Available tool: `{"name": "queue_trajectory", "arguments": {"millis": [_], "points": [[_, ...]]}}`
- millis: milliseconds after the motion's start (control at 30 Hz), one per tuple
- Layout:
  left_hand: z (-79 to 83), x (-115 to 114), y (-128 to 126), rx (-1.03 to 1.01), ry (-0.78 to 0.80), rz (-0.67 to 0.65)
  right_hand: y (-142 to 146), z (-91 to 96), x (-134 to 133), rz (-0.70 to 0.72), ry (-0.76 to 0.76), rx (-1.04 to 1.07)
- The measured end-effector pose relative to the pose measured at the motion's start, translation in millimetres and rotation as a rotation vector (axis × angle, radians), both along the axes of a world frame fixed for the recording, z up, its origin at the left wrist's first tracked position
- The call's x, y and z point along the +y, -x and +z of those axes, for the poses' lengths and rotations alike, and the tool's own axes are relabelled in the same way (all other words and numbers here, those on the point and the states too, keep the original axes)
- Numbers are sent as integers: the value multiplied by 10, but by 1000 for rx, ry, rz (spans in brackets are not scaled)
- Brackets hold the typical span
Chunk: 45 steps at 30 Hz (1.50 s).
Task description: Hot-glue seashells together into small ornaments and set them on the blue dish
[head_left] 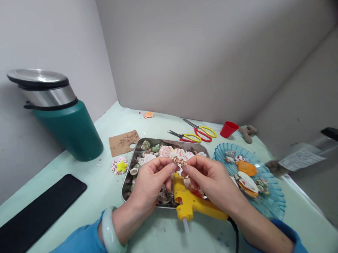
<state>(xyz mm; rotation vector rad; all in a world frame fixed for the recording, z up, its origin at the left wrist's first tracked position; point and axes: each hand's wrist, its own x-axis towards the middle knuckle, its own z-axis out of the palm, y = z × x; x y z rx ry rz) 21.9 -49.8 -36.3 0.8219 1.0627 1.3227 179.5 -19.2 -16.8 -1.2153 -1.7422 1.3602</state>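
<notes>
My left hand (152, 177) pinches a small brown-and-white patterned shell (175, 160) between thumb and fingertips. In my right hand (213, 175) a similar small shell (183, 162) is held the same way, and the two shells touch or nearly touch. Below them a yellow hot glue gun (183, 196), a clear glue stick poking from its back end, rests across a metal tray (126, 182). That tray is full of assorted shells, among them a pinkish fan-shaped shell (166, 151). My fingers partly cover its contents and the gun's nozzle.
Scissors (186, 136) lie behind the tray, near a red cup (229, 129). A blue scalloped plate (279, 190) with shells stands right. Leftward are a cardboard piece (123, 143), a shell disc with a yellow flower (120, 166), a black phone (45, 218) and a green bottle (74, 128). Grey panels enclose the table.
</notes>
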Motion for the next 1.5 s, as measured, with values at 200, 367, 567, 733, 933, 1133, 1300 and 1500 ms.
{"name": "queue_trajectory", "arguments": {"millis": [200, 367, 567, 733, 933, 1133, 1300, 1500], "points": [[-20, -1, 6, 14, -6, -29, -4, 37, 9, 16, -52, -73], [-4, -3, -11, 49, 6, -4, -24, 34, 9, 13, -99, -95], [41, -22, -23, 67, -32, 68, -20, 111, 10, -20, -51, -91], [33, -34, -24, 147, -53, 58, -7, 188, 16, 6, 52, -46], [4, -30, -19, 156, -18, 20, -2, 173, 10, 2, 114, -3], [13, -36, -13, 136, -12, 0, 1, 175, 22, 31, 120, 6], [15, -30, -14, 111, -40, 12, -34, 148, 27, 58, 84, -18], [6, -27, -22, 132, -35, -4, -61, 117, 21, 93, 55, -30]]}}
